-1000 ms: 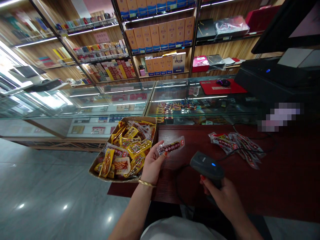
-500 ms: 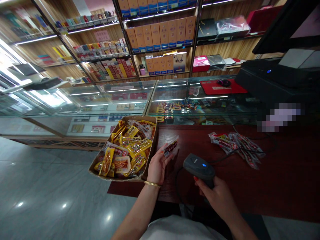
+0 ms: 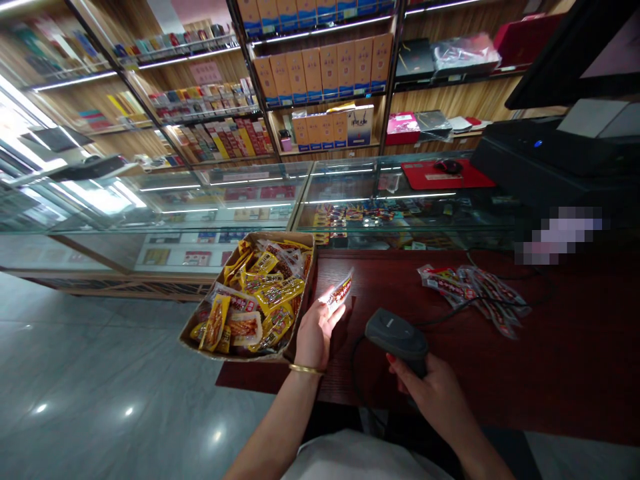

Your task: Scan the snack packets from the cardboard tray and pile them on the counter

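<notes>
Dark-red counter (image 3: 555, 373), cable (image 3: 447, 317) across packets (image 3: 486, 285) right of scanner (image 3: 397, 335)

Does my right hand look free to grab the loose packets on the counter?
Probably not as it stands: your right hand is wrapped around the scanner. The loose packets look fairly near, though a cable runs across them.

— What does this person wear at the wrist?
— Just behind the left hand (image 3: 314, 337) there is a bracelet (image 3: 307, 369), one narrow band of gold colour.
— And the nails?
— On the right hand (image 3: 430, 385), the thumbnail (image 3: 391, 358) is painted red.
— Which clothing do you see?
— A part of the top (image 3: 350, 459), which is plain and pale grey, almost white. Both forearms (image 3: 277, 423) are bare.
</notes>
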Demonstrator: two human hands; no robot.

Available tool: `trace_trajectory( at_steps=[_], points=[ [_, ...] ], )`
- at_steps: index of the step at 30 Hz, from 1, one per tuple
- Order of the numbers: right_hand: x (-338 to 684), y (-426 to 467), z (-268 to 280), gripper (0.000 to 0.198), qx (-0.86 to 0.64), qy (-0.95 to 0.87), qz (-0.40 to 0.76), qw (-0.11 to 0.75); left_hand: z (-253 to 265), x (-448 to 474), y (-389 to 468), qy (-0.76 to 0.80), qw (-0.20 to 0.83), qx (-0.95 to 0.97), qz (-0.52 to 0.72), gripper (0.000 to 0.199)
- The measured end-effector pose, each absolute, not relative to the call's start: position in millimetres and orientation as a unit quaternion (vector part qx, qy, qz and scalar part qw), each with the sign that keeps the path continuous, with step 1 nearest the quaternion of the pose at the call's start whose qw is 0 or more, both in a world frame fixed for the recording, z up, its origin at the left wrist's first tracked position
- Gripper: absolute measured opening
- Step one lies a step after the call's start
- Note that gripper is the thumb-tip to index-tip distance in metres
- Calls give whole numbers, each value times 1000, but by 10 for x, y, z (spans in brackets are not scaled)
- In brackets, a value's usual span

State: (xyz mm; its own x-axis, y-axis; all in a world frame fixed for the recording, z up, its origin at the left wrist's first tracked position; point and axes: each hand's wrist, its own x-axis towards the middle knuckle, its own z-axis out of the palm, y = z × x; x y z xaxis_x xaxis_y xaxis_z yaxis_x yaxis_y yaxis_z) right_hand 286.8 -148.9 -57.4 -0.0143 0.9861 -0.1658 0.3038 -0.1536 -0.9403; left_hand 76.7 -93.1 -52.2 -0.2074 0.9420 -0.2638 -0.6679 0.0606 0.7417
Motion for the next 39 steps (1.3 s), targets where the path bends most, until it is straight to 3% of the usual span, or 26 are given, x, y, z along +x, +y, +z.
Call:
trace_trajectory(
  at_steps=[19,26,32,39],
  points=[
    [2985,-1509,-566,41,-608,-533,441,389,-562,983,-740,440,623,184,620,46],
    [3196,-1561,-631,52,-649,-463,422,432,-661,1592,-296,403,695,222,552,38],
    [3341,-1614,-631,56,-670,-416,402,465,-805,2437,291,422,633,461,457,39],
    [3478,-1688,-645,63,-681,-403,391,470,-790,3050,549,423,593,581,364,42]
  ],
)
